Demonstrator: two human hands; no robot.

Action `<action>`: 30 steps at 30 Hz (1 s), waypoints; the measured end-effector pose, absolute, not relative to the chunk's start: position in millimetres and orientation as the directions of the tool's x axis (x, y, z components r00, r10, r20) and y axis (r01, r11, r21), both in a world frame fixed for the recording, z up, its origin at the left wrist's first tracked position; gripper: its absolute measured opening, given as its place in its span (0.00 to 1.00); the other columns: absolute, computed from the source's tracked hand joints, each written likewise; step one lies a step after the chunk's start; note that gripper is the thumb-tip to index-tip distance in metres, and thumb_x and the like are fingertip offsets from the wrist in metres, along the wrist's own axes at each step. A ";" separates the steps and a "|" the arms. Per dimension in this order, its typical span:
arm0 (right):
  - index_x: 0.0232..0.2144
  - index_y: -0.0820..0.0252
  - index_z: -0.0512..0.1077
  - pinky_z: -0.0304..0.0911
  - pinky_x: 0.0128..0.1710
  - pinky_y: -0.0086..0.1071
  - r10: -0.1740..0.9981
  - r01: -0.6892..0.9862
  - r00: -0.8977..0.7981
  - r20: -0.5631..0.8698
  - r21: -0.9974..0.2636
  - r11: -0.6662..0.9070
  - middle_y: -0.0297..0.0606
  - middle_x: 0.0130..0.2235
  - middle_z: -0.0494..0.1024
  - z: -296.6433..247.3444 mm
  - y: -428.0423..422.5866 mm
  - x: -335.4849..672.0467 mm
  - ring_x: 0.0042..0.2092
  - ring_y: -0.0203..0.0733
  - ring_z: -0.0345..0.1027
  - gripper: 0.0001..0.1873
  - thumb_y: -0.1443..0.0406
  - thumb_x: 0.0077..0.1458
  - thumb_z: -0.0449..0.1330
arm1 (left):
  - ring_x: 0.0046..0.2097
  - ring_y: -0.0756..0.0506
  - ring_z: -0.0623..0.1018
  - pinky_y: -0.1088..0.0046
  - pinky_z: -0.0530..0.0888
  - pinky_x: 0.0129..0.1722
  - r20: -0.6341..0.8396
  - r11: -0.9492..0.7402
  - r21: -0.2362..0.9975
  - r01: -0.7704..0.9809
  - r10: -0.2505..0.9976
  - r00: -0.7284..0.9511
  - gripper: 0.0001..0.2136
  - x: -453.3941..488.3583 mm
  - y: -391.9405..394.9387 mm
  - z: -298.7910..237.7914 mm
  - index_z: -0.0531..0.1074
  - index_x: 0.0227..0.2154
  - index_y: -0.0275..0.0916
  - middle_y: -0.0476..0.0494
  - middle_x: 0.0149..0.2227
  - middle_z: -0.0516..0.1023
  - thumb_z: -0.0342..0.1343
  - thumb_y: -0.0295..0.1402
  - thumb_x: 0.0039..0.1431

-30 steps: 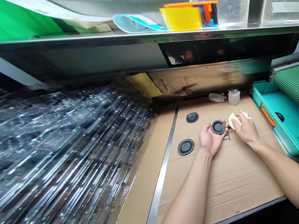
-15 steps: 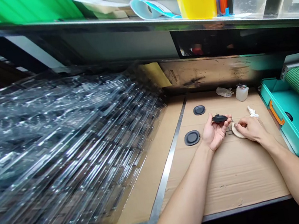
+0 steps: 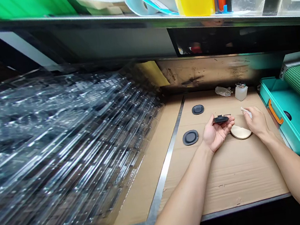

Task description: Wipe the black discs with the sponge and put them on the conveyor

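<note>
One black oval cap [image 3: 221, 119] is in hand; a far cap [image 3: 197, 110] and a near cap [image 3: 190, 137] lie flat on the table [image 3: 220, 184], whether finished or waiting I can't tell. The left hand [image 3: 214, 134], palm up, keeps a half-curled grip on its cap's edge. The right hand [image 3: 257, 121] pinches a white cloth [image 3: 247, 112], fingers closed, beside the cream round pad [image 3: 241, 132].
</note>
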State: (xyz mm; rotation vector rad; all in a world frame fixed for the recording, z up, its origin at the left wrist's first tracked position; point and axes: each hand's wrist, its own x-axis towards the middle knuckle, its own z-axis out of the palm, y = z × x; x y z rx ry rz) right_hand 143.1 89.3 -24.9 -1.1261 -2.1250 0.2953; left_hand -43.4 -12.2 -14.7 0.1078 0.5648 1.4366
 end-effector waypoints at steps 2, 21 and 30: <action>0.48 0.59 0.76 0.65 0.50 0.38 0.751 0.523 -0.385 0.537 -0.543 0.657 0.46 0.45 0.79 -14.8 76.8 136.7 0.48 0.47 0.72 0.17 0.60 0.67 0.51 | 0.39 0.40 0.84 0.70 0.81 0.38 -0.279 0.174 0.466 -0.867 0.959 0.043 0.29 -40.3 -12.3 -16.2 0.77 0.44 0.23 0.22 0.42 0.81 0.44 0.49 0.71; 0.46 0.58 0.78 0.59 0.49 0.43 0.841 0.875 -0.357 0.406 -0.168 0.453 0.48 0.47 0.77 -9.0 78.5 153.6 0.51 0.55 0.64 0.14 0.63 0.63 0.55 | 0.49 0.42 0.78 0.64 0.75 0.50 0.168 -0.165 0.985 0.049 0.872 -0.459 0.39 -21.7 -18.1 -23.3 0.67 0.61 0.38 0.34 0.55 0.76 0.74 0.39 0.45; 0.42 0.55 0.75 0.59 0.51 0.39 0.564 0.522 -0.821 0.088 -0.285 0.804 0.39 0.44 0.77 4.4 55.9 147.4 0.48 0.48 0.69 0.18 0.53 0.52 0.67 | 0.53 0.37 0.75 0.55 0.71 0.56 0.616 -0.112 0.657 0.745 0.649 -0.447 0.21 -28.5 -20.2 -23.9 0.73 0.48 0.39 0.38 0.48 0.80 0.70 0.35 0.51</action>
